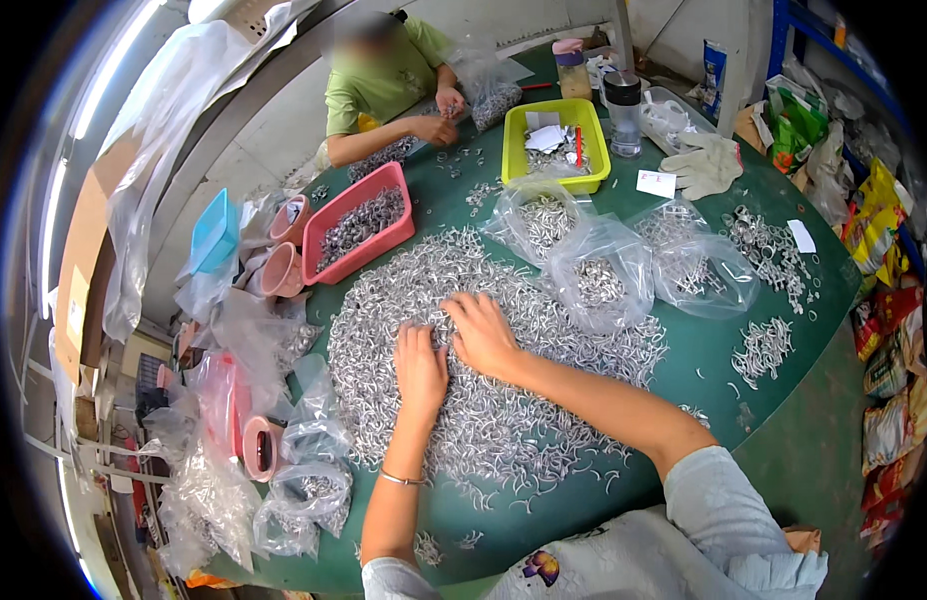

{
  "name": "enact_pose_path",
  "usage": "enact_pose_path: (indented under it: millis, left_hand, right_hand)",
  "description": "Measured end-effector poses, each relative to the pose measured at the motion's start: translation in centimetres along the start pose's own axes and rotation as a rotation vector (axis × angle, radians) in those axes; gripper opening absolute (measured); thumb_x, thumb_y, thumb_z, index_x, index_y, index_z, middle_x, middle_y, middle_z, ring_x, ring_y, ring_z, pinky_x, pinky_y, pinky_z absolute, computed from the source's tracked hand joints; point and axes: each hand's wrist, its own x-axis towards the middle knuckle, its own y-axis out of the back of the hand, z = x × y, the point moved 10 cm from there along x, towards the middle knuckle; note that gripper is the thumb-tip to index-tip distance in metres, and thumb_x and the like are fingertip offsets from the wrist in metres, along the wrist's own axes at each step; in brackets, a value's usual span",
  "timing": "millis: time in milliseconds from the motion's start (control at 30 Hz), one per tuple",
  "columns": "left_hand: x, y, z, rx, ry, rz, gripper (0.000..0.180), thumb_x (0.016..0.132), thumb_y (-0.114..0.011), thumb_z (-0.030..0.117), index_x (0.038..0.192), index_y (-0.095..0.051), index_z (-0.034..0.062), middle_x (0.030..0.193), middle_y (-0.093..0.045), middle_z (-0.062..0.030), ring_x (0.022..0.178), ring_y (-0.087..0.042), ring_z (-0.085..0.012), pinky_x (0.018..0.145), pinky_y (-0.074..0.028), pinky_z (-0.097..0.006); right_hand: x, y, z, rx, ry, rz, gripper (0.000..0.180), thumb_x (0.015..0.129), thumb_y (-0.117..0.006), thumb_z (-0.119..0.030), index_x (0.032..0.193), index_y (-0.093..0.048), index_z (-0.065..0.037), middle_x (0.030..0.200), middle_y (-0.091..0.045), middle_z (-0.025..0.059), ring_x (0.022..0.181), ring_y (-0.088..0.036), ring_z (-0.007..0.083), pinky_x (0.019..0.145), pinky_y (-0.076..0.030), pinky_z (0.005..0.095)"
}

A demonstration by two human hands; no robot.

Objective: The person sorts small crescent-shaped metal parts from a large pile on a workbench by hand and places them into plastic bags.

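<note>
Left hand (420, 372) and right hand (480, 333) touched the metal pile (523, 425), grip impossible to tell; beside it, a pink tray (365, 257) kept pieces (361, 222) contained.

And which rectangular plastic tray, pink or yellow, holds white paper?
The yellow rectangular plastic tray: white paper lies atop its silvery metal pieces. The pink rectangular plastic tray shows grey metal pieces, no paper.

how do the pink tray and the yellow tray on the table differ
In the pink tray only dark grey metal pieces show; the yellow tray holds brighter silvery pieces, white paper and a thin red stick. The pink tray sits further left and nearer; the yellow tray, further right and farther off. Both are open-topped and roughly rectangular.
</note>
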Motion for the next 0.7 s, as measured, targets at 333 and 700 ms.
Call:
enact_pose_path:
  millis: [333, 700]
  left_hand:
    - [-2.7, -0.9, 1.5, -0.016, -0.036, -0.055, 0.010, 0.078, -0.057, -0.003, 0.087, -0.053, -0.0009, 0.088, -0.052, -0.0164, 0.088, -0.049, -0.0356, 0.080, -0.042, -0.043]
    - [-5.2, 0.9, 3.9, -0.090, -0.041, -0.032, 0.015, 0.077, -0.061, -0.001, 0.091, -0.055, 0.0011, 0.091, -0.054, -0.0143, 0.090, -0.051, -0.0331, 0.082, -0.040, -0.041]
  right_hand:
    - [-2.5, 0.7, -1.6, 0.007, 0.127, -0.056, 0.035, 0.071, -0.058, 0.003, 0.104, -0.055, -0.004, 0.115, -0.051, 0.0101, 0.101, -0.047, 0.0312, 0.086, -0.041, 0.0410]
    - [-5.4, 3.1, -2.9, 0.125, 0.235, -0.083, 0.027, 0.070, -0.055, 0.005, 0.097, -0.056, 0.000, 0.116, -0.051, 0.0131, 0.105, -0.047, 0.0326, 0.088, -0.044, 0.0401]
